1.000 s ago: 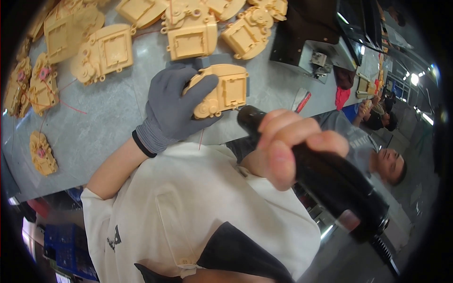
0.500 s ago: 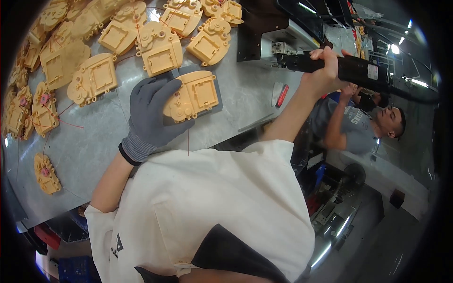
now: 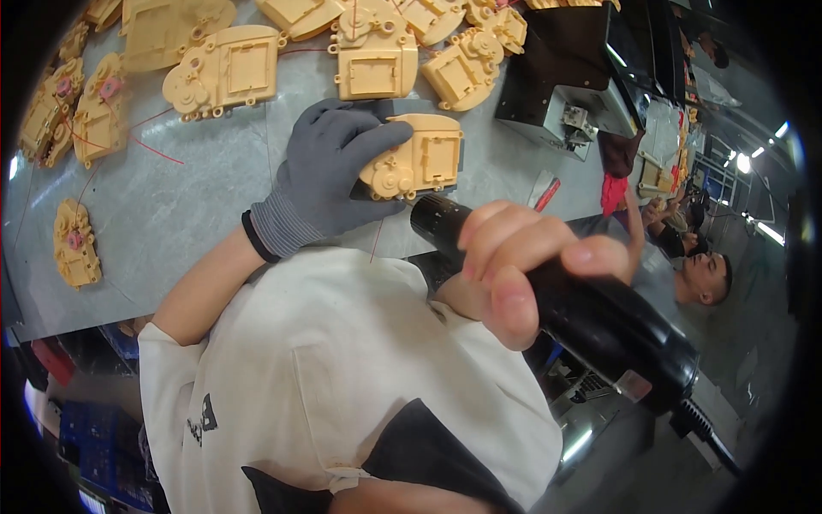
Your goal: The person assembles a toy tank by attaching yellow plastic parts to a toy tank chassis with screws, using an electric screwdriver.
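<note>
The gloved left hand [image 3: 330, 171] grips a tan casing [image 3: 413, 163] on the grey bench [image 3: 188, 197]. The bare right hand [image 3: 522, 261] is wrapped around a black driver [image 3: 591, 313], its tip at the casing's lower edge. More casings [image 3: 227, 68] lie beyond.

the left hand [image 3: 330, 176] is covered by a grey knit glove with a ribbed, striped cuff and a black band at the wrist. the plastic gearbox housing [image 3: 415, 163] under it is seen in pale yellow-tan, and the same colour is shared by the other housings [image 3: 223, 68] spread on the mottled grey tabletop [image 3: 184, 214]. pink centres are shown on a few housings at the left [image 3: 101, 90], and thin red wires [image 3: 154, 147] are traced across the grey surface. the bare right hand [image 3: 522, 261] is wrapped round a glossy black powered tool [image 3: 599, 321]. a white t-shirt [image 3: 342, 377] with a small black print is worn. a red-tipped marker [image 3: 546, 193] is seen near the table edge
</note>
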`<action>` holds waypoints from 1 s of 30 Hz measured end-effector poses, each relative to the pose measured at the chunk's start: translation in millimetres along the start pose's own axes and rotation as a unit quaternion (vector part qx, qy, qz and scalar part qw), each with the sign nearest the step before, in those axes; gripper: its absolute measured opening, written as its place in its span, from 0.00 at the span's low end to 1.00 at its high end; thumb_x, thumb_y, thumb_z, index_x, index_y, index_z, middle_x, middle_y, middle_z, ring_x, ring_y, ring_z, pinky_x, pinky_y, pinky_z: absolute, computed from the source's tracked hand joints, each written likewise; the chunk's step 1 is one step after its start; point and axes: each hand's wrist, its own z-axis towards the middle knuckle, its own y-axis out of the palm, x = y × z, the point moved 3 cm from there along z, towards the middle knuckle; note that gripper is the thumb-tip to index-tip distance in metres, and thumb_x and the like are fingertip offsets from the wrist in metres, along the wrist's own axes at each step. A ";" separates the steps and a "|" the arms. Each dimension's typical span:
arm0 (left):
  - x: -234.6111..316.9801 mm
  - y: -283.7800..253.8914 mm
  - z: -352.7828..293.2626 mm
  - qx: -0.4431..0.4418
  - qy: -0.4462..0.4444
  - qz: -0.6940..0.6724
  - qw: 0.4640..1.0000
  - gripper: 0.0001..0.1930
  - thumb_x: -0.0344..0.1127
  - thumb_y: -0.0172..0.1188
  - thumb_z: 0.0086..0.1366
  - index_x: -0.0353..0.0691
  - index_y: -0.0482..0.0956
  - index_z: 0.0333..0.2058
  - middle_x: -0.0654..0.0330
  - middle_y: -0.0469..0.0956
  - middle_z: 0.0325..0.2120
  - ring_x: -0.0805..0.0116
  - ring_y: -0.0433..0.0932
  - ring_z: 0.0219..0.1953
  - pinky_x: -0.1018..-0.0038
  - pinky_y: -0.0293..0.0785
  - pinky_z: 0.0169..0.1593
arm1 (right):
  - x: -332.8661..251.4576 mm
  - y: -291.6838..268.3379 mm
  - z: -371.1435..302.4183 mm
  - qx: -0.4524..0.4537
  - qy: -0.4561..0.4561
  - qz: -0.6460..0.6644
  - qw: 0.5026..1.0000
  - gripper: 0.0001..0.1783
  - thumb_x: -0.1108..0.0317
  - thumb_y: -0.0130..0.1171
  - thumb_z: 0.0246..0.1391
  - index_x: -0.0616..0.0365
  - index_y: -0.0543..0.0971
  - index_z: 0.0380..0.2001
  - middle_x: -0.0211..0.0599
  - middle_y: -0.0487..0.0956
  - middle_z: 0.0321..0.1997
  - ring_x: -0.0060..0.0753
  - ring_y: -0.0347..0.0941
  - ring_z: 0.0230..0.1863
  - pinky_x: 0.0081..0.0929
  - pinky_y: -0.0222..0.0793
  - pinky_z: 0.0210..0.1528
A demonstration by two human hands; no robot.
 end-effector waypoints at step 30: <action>7.7 6.6 -1.8 -0.049 0.005 -0.011 0.999 0.33 0.52 0.67 0.40 0.48 0.72 0.47 0.60 0.68 0.32 0.61 0.68 0.38 0.61 0.60 0.51 | -44.5 -112.9 -17.8 0.399 -0.133 -0.181 0.889 0.25 0.77 0.49 0.39 0.53 0.61 0.46 0.31 0.66 0.17 0.25 0.64 0.14 0.31 0.66 0.25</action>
